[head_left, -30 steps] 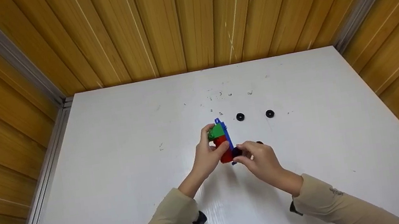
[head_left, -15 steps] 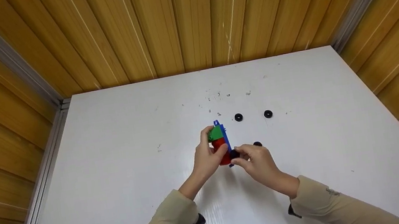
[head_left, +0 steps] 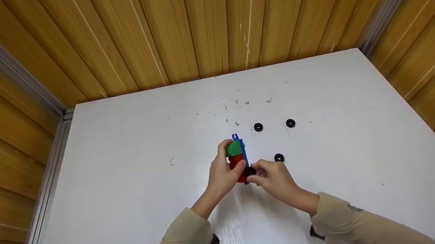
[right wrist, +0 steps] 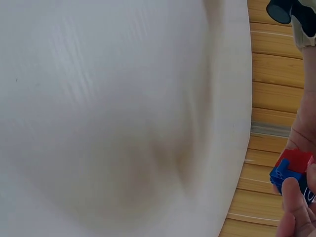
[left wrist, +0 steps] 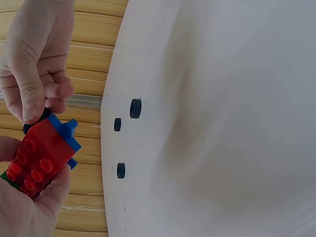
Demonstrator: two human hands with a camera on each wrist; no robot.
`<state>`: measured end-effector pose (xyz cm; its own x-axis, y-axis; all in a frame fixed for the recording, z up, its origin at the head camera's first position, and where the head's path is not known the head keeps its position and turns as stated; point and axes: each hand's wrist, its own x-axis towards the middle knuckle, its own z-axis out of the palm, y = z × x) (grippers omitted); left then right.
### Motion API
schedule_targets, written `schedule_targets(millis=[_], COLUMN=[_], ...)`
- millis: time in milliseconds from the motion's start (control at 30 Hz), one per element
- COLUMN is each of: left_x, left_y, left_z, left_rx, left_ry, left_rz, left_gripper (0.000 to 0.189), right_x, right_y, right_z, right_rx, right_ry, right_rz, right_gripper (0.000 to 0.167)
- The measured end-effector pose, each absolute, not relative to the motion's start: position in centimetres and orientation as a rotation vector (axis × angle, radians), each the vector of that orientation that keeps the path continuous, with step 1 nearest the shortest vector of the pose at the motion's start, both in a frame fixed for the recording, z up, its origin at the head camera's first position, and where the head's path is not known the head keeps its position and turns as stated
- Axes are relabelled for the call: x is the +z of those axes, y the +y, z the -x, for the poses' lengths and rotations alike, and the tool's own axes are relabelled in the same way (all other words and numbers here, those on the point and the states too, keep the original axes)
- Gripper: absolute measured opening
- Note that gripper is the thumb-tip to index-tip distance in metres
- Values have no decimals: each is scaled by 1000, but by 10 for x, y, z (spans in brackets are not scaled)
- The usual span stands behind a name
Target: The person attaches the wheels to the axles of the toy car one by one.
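My left hand [head_left: 222, 173] grips a toy vehicle made of building blocks, with a red studded block [left wrist: 45, 150], a green block [head_left: 233, 148] and a blue base [head_left: 244, 152]. The blue base faces right, toward my right hand [head_left: 275, 177]. Between thumb and fingers, my right hand pinches a black wheel [head_left: 251, 171] against the near end of the blue base. In the left wrist view this wheel [left wrist: 37, 123] sits at the base's edge, partly covered by the thumb. The right wrist view shows the blue base [right wrist: 286, 173] and red block at the right edge, beside my fingertips.
Three loose black wheels lie on the white table [head_left: 128, 151]: two farther back, a left wheel [head_left: 258, 127] and a right wheel [head_left: 290, 123], and a nearer wheel [head_left: 279, 158] just beyond my right hand. Yellow wood-look panels [head_left: 170, 30] stand around the table.
Both hands and the toy vehicle have shifted slightly left and nearer in the head view. The nearer loose wheel now shows fully beyond my right hand. The pinched wheel stays against the base.
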<state>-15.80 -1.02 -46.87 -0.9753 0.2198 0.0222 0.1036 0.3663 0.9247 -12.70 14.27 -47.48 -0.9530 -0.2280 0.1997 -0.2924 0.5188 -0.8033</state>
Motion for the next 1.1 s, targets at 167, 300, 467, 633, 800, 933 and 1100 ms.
schedule_targets(millis=[167,300,467,633,800,933,1100], left_x=[-474,-477,-479,-481,-482,-483,-485], left_y=[-14,-16,-18,-21,-22,-22,-24], left_z=[158,159,160,161,162,162,163], left_rx=[1691,1677,1676,1685,1685,1674,1672], left_ry=[2457,2423,2352,2306,2285,2281,2289], left_rz=[-307,-296,-252,-210,-174,-147,-147], left_gripper=[57,58,59,60,60,60,60], right_x=[-478,-480,-480,-480,-479,-477,-476], right_y=[146,149,153,157,161,165,174], right_z=[126,126,127,128,132,137,147], right_rx=[1383,1329,1262,1284,1262,1213,1177], right_ry=[-2708,-2746,-2789,-2814,-2826,-2812,-2792], right_rz=[-496,-546,-594,-632,-623,-610,-568], right_gripper=[21,22,28,31,31,27,23])
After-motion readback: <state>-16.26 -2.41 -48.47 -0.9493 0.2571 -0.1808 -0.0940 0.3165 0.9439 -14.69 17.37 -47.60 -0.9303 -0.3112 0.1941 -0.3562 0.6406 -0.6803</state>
